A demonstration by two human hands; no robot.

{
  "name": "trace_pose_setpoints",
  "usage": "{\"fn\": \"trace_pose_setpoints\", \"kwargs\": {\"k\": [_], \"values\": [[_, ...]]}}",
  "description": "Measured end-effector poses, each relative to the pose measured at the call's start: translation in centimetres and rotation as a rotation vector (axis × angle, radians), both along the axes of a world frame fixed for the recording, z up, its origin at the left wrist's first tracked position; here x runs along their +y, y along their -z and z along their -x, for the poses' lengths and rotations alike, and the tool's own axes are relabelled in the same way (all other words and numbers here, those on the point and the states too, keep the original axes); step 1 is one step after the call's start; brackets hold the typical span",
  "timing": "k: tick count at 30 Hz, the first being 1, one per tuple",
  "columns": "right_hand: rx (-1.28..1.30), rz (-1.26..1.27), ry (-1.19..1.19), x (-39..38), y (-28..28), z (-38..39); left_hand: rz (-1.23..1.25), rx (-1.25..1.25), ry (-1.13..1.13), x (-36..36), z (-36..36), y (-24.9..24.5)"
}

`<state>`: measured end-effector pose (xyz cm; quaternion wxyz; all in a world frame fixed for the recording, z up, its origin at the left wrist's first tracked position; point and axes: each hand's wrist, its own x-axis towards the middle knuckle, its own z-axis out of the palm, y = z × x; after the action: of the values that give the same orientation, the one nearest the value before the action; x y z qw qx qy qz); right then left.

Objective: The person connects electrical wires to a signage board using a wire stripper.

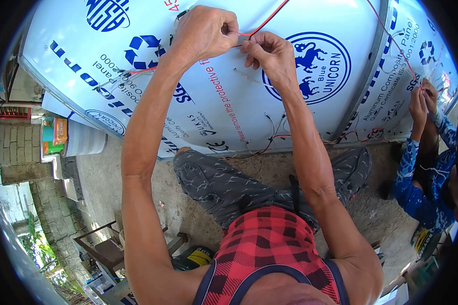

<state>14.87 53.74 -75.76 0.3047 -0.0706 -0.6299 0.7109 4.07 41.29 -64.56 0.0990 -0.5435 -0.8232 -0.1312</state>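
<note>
My left hand [204, 33] is closed, its thumb and finger pinching a thin red wire [243, 34] in front of the panel. A small dark object [181, 16] shows behind that hand; its kind is hidden. Close to its right, my right hand [272, 55] is closed in a pinch at the wires, with a short red end showing beside its fingertips. From between the hands a red-and-black wire pair [270, 18] runs up to the top edge. Behind both hands stands a panel with white-and-blue printed film [213, 109].
More thin wires [269, 142] hang along the panel's lower edge, and others [132, 72] lie at its left. At the right, a co-worker's hands [423, 96] hold wires by another panel section. Low on the left stands a metal-framed chair [104, 249].
</note>
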Motion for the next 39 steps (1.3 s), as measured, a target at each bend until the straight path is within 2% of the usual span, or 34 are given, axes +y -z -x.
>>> {"fn": "trace_pose_setpoints", "kwargs": {"k": [3, 6, 8, 12, 14, 17, 21, 23, 26, 31, 39], "values": [[0.02, 0.052, -0.035, -0.1, 0.4, 0.1, -0.046, -0.105, -0.002, 0.0, 0.1, 0.1], [0.096, 0.131, -0.042, -0.2, 0.0, 0.0, -0.063, 0.036, 0.005, 0.1, -0.3, 0.2], [0.089, 0.105, -0.034, 0.2, -0.4, 0.0, 0.022, 0.028, -0.01, 0.1, -0.6, -0.4], [0.098, 0.042, -0.037, 0.6, -0.5, 0.2, 0.012, -0.011, -0.001, 0.3, -0.1, 0.2], [0.092, 0.025, -0.051, 0.7, -0.5, 0.3, -0.105, -0.005, 0.078, 0.3, 0.4, 0.9], [0.067, -0.002, -0.059, 0.9, -0.7, 0.2, -0.086, -0.091, 0.152, 0.4, 0.8, 0.8], [0.041, 0.062, -0.043, 0.8, -0.2, 0.0, -0.091, -0.152, 0.119, 0.9, 0.5, 0.4], [0.055, 0.072, -0.043, 0.8, 0.1, -0.1, -0.137, -0.104, 0.012, 1.0, -0.1, -0.1], [0.093, 0.1, -0.055, 0.6, 0.1, 0.0, -0.244, -0.054, 0.038, 1.0, -0.3, 0.3], [0.133, 0.129, -0.029, 0.8, -0.9, 0.1, -0.173, -0.089, 0.097, 0.7, 0.2, 0.6], [0.13, 0.014, 0.005, 1.9, -0.9, 0.6, -0.175, -0.175, 0.13, 1.8, 0.7, 1.2]]}}
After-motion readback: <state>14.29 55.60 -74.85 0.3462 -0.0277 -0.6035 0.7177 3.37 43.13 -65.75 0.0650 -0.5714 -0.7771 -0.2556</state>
